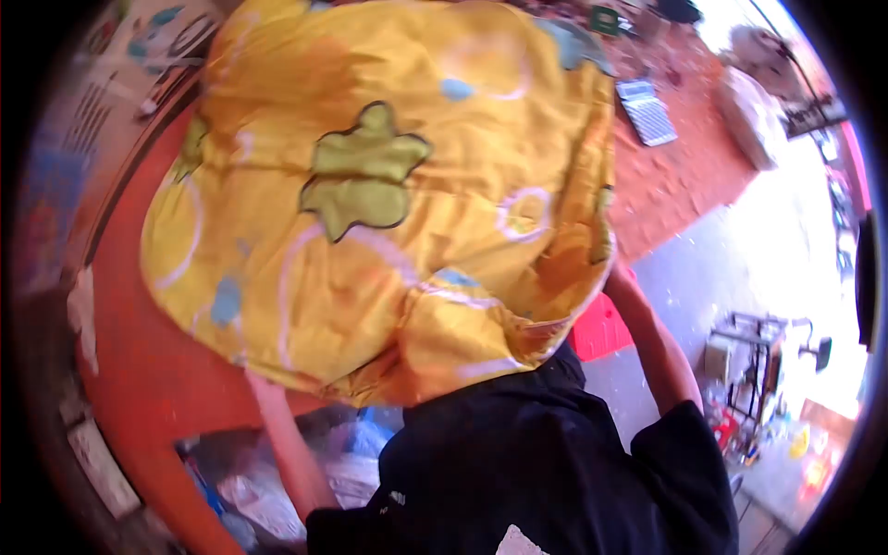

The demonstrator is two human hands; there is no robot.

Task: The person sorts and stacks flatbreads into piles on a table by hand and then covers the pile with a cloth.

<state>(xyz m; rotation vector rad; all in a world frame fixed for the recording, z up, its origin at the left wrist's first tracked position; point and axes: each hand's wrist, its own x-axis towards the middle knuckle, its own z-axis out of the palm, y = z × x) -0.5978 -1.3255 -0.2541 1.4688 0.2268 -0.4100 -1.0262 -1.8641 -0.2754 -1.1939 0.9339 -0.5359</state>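
A large yellow printed cloth with green, pink and blue shapes is spread over the orange-red table. It bulges, and its near edge is lifted and folded in front of my body. My left hand is at the near left edge, closed on the hem, its fingers mostly covered by the fabric. At the right edge, my right hand grips the cloth's border; part of this hand is hidden behind the fabric too.
A calculator-like device lies on the table's right part, with a pale bag farther right. Below the near left edge, plastic-wrapped items fill an opening. A red stool-like object and a metal-framed stand are on the right.
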